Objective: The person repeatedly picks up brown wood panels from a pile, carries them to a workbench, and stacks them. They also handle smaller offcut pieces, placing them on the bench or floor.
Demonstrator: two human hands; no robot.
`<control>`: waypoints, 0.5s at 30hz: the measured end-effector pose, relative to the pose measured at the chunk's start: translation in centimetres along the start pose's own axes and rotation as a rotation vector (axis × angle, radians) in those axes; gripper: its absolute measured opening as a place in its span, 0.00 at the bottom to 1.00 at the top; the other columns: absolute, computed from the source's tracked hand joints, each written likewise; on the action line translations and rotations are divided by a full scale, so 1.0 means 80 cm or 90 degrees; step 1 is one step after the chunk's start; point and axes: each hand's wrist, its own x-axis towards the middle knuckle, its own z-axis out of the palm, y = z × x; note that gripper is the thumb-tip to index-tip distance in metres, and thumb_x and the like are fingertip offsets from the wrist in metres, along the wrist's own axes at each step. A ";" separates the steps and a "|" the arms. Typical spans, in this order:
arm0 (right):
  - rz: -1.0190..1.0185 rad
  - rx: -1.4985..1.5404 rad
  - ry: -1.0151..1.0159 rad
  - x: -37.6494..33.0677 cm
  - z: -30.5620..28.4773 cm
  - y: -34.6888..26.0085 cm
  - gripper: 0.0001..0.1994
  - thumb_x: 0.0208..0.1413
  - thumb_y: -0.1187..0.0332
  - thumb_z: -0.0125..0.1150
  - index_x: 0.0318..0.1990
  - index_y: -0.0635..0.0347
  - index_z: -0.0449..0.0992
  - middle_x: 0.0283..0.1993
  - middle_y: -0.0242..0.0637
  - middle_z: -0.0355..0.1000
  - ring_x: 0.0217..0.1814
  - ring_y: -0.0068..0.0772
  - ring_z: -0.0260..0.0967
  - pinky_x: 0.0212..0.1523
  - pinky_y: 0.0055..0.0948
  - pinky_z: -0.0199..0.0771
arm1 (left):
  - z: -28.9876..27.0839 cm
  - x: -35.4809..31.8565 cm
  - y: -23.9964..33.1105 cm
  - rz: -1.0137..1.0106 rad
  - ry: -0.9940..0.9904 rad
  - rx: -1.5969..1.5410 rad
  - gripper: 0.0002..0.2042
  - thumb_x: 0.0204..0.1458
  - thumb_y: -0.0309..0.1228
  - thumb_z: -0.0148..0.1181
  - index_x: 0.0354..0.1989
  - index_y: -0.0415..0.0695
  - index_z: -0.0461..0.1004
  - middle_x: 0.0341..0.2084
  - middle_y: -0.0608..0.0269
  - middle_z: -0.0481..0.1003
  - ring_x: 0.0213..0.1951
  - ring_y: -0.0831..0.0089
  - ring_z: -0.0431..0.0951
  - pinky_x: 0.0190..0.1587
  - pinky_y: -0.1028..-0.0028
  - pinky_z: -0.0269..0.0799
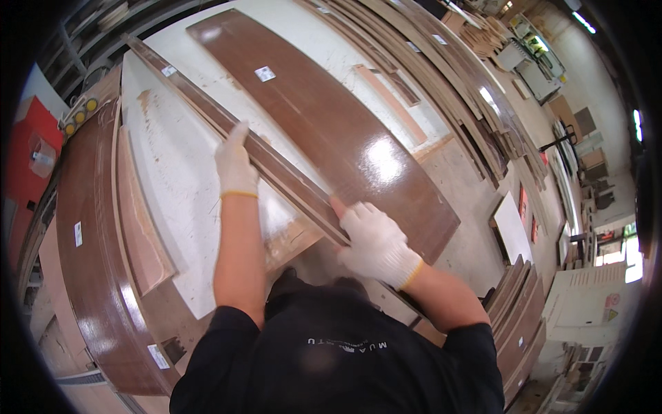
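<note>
A long, narrow brown board (293,181) with a small white label slants from the far left toward my body, over a white work surface. Around its near half is my left hand (237,164), in a white knit glove, closed on the edge with the thumb on top. My right hand (376,243), gloved the same way, grips the board's near end; its fingertips on the underside are hidden. Just right of the narrow board lies a wide, glossy brown panel (303,117) with a white label near its far end.
At my left stands another glossy brown panel (89,186), with a thin wooden strip (141,228) beside it. Stacked long boards (441,76) run along the right. More brown boards (514,310) are piled at the lower right. A red machine (31,152) is at the far left.
</note>
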 end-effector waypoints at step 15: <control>0.479 -0.072 0.173 -0.310 -0.160 0.393 0.53 0.37 0.72 0.82 0.76 0.58 0.61 0.60 0.48 0.74 0.61 0.54 0.75 0.61 0.43 0.76 | 0.460 -0.007 -0.245 0.178 -0.107 0.266 0.38 0.54 0.51 0.68 0.50 0.18 0.75 0.45 0.39 0.79 0.49 0.57 0.78 0.54 0.62 0.74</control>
